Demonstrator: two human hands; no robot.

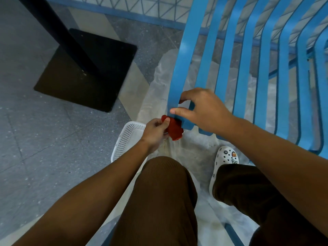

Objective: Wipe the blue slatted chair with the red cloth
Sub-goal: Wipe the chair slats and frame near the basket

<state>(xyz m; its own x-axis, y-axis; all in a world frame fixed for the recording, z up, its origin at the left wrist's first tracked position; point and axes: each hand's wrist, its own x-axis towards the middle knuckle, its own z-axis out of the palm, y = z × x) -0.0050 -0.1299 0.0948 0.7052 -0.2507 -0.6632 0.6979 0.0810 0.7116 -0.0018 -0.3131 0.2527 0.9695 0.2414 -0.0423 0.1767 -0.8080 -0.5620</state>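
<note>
The blue slatted chair (pixel 248 68) fills the right side of the view, its curved slats running from the top down to a front edge near the middle. My left hand (pixel 155 132) pinches the bunched red cloth (pixel 174 129) just below the front tip of the leftmost slat. My right hand (pixel 200 109) grips the front end of that leftmost slat, with the thumb on top and the fingers curled round it. The cloth touches the underside of the slat tip.
A white plastic basket (pixel 126 137) sits on the floor under my left wrist. A black table post with a square base (pixel 88 68) stands to the left. Clear plastic sheeting (pixel 156 89) covers the floor beneath the chair. My knees and a white clog (pixel 223 162) are below.
</note>
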